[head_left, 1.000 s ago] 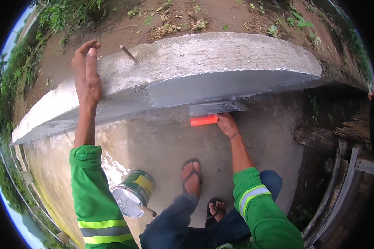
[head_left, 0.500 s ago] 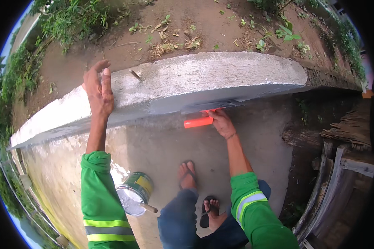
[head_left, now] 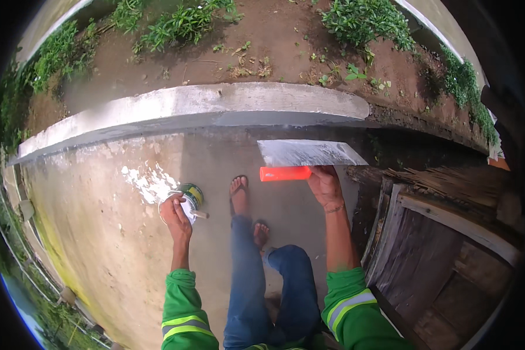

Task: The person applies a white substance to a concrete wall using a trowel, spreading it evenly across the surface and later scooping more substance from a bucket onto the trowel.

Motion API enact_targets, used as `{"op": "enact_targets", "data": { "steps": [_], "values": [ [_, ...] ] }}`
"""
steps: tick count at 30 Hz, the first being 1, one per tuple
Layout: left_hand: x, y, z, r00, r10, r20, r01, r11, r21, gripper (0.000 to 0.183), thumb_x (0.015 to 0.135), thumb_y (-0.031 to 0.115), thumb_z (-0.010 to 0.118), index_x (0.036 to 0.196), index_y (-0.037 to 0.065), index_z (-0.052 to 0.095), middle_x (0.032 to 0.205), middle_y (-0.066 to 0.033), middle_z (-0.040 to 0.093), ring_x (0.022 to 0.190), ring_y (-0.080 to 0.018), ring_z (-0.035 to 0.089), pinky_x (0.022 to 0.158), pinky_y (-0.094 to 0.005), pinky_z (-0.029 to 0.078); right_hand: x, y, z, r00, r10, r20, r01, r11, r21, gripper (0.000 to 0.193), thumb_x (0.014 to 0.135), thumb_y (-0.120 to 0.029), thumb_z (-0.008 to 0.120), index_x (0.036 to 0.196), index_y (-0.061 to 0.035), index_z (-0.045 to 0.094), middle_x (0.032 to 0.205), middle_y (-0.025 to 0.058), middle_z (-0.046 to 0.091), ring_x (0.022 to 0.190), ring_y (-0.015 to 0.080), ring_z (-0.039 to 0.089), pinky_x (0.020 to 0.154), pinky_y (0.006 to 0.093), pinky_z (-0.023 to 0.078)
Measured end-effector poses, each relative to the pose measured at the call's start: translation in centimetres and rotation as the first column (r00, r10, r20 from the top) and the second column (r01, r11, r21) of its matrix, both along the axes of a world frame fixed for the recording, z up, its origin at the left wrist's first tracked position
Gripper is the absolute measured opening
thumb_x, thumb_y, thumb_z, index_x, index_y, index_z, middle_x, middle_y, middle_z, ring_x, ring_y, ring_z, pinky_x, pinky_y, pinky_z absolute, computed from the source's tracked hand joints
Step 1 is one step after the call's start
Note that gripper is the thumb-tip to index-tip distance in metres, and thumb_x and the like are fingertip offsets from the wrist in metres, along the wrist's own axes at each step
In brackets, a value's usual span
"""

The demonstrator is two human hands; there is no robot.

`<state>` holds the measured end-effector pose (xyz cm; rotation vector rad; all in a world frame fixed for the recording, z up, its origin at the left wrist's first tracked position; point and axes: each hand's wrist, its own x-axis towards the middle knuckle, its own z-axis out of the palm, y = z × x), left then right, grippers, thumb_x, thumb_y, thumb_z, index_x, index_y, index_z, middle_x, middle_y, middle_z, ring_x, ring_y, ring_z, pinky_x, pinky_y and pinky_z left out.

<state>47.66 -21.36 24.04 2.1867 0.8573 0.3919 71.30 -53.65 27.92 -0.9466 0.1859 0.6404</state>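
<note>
My right hand (head_left: 323, 188) grips the orange handle of a plastering trowel (head_left: 285, 173). Its wide metal blade is tilted up, smeared with white and grey material, and held apart from the wall. At the left, my left hand (head_left: 176, 211) closes at the rim of a green and yellow paint can (head_left: 191, 195); the hand partly hides the opening. White material shows inside the can, and a stick (head_left: 199, 214) juts out of it. Beyond both hands curves a low wall (head_left: 216, 104), with a whitish top and a smooth grey inner face.
Splashes of white (head_left: 149, 184) mark the concrete floor (head_left: 105, 233) beside the can. An old wooden frame (head_left: 437, 219) stands close on the right. Bare soil (head_left: 204, 70) with green plants (head_left: 367, 23) lies behind the wall. My sandalled feet (head_left: 239, 192) are between my arms.
My left hand has left the wall's top and come back to the paint can. My right hand has drawn the trowel off the wall and turned its blade up. The view has shifted back.
</note>
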Motion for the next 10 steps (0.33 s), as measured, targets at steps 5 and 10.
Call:
{"op": "enact_targets", "data": {
  "steps": [5, 10],
  "values": [
    [-25.9, -13.5, 3.1, 0.843, 0.243, -0.48, -0.387, 0.894, -0.226, 0.04, 0.103, 0.027, 0.034, 0.091, 0.003, 0.063, 0.086, -0.0108, 0.065, 0.08, -0.0247, 0.059, 0.081, -0.0401, 0.043, -14.8, -11.1, 2.0, 0.971, -0.045, -0.236, -0.011, 0.974, -0.228, 0.037, 0.084, 0.003, 0.061, 0.12, -0.0057, 0.058, 0.119, 0.0036, 0.061, 0.116, 0.0197, 0.054, 0.107, 0.0375, 0.035],
    [-47.5, -24.2, 5.2, 0.686, 0.3, -0.663, -0.652, 0.659, -0.376, 0.038, 0.1, 0.028, 0.045, 0.082, 0.0, 0.063, 0.072, -0.0104, 0.065, 0.068, -0.0205, 0.059, 0.072, -0.0356, 0.048, -27.3, -14.5, 3.6, 0.928, 0.032, -0.37, -0.128, 0.963, -0.238, 0.042, 0.086, -0.011, 0.065, 0.126, -0.0025, 0.053, 0.12, 0.0056, 0.059, 0.118, 0.0192, 0.051, 0.107, 0.0351, 0.032]
  ]
}}
